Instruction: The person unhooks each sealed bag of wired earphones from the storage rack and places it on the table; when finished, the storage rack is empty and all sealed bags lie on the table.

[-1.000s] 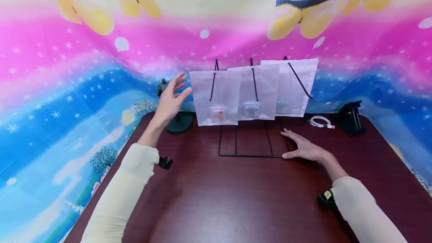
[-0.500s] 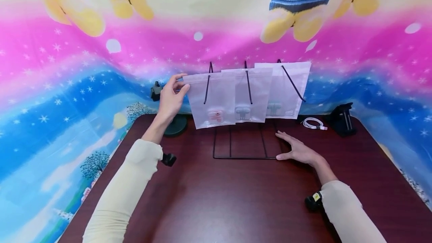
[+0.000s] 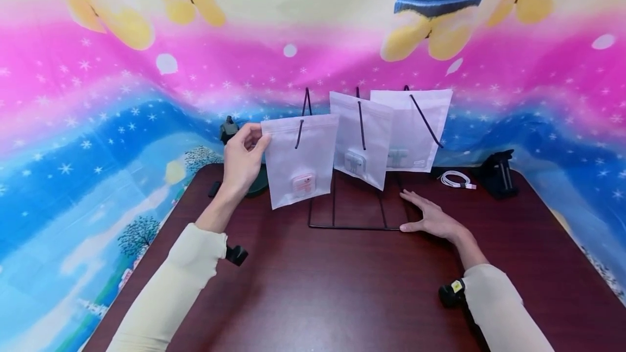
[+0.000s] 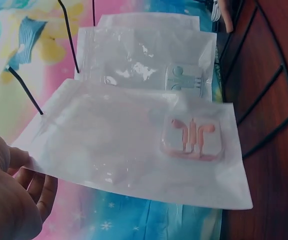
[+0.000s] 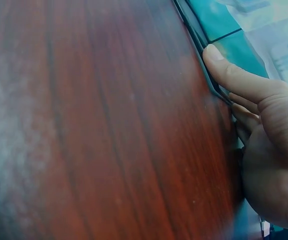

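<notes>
My left hand (image 3: 243,159) pinches the upper left edge of a white zip bag (image 3: 279,164), thumb in front and fingers behind. Pink earphones in a clear case (image 4: 191,137) show inside this bag. Its top still hangs on the left hook (image 3: 299,134) of a black wire display rack (image 3: 352,227), near the hook's front end. Two more bags, a middle one (image 3: 344,124) and a right one (image 3: 430,115), hang on the other hooks with earphone cases inside. My right hand (image 3: 432,217) rests at the rack base's front right corner, thumb on the wire, fingers spread along the side.
A coiled white cable (image 3: 456,179) and a black stand (image 3: 500,174) sit at the table's back right. Behind my left hand is a dark stand with a round base (image 3: 259,184). A printed cloth (image 3: 254,69) hangs behind the brown table (image 3: 313,287).
My left hand has reached the left bag, gripped its edge and drawn it forward along the hook. The middle bag now swings askew. My right hand stays at the rack base.
</notes>
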`<state>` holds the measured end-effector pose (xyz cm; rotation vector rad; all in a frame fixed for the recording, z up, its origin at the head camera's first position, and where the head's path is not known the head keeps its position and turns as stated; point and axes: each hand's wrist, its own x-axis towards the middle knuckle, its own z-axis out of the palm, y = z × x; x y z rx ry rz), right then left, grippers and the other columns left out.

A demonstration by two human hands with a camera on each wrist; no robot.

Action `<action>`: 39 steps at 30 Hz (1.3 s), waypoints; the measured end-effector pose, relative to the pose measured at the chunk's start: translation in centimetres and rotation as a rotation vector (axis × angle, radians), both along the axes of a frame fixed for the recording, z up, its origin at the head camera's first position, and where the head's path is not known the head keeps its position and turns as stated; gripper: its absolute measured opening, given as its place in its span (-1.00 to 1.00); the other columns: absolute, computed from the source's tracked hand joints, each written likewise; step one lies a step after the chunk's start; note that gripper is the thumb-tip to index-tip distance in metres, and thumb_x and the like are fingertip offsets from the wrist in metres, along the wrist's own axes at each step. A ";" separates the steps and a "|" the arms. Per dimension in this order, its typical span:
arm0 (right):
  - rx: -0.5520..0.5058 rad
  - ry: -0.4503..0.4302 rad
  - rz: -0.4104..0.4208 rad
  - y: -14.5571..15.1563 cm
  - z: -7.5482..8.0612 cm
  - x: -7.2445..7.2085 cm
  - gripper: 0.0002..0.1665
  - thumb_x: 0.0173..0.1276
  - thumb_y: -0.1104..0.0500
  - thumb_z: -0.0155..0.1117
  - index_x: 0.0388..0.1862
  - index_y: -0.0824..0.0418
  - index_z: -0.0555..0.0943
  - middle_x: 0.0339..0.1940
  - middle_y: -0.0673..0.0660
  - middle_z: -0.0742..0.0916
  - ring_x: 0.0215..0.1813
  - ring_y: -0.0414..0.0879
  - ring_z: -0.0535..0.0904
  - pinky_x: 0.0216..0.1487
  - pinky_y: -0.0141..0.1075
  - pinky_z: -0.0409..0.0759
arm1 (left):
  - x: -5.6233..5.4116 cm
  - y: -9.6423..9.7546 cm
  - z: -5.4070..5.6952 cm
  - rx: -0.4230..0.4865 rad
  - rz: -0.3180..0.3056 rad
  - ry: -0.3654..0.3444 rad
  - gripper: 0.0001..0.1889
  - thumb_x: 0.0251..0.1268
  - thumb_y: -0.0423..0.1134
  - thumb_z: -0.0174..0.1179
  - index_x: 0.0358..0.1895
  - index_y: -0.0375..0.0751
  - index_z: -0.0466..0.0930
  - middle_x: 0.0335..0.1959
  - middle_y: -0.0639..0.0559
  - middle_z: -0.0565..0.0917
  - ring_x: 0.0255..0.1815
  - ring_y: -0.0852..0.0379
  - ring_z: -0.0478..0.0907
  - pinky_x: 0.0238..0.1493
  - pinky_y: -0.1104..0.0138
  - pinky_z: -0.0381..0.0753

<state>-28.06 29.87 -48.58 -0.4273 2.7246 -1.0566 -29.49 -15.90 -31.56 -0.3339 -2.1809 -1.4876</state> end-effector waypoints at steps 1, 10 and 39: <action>-0.002 0.002 0.002 0.0 0.0 0.1 0.19 0.28 -0.14 0.55 0.70 0.20 0.13 0.71 0.37 0.03 0.67 0.44 -0.15 0.44 0.53 -0.19 | 0.4 -0.1 0.0 -0.001 -0.003 -0.004 -0.75 0.55 -0.15 0.24 0.11 -0.18 0.68 -0.05 -0.10 0.76 -0.01 0.13 0.66 0.17 0.19 0.60; -0.010 -0.005 0.000 0.0 0.0 0.0 0.21 0.26 -0.13 0.56 0.70 0.21 0.12 0.71 0.39 0.03 0.66 0.46 -0.15 0.44 0.54 -0.17 | 4.1 -1.3 0.5 -0.013 -0.029 0.006 -0.75 0.51 -0.15 0.29 0.09 -0.19 0.70 -0.10 -0.08 0.74 -0.05 0.19 0.65 0.06 0.37 0.59; -0.005 -0.017 -0.022 -0.1 0.0 0.0 0.20 0.27 -0.15 0.55 0.70 0.19 0.13 0.72 0.37 0.02 0.66 0.45 -0.16 0.44 0.54 -0.20 | 8.0 -7.5 -2.6 0.076 0.034 -0.183 -0.70 0.46 -0.25 0.33 0.11 -0.38 0.68 -0.19 0.16 0.73 -0.18 0.32 0.63 -0.20 0.51 0.56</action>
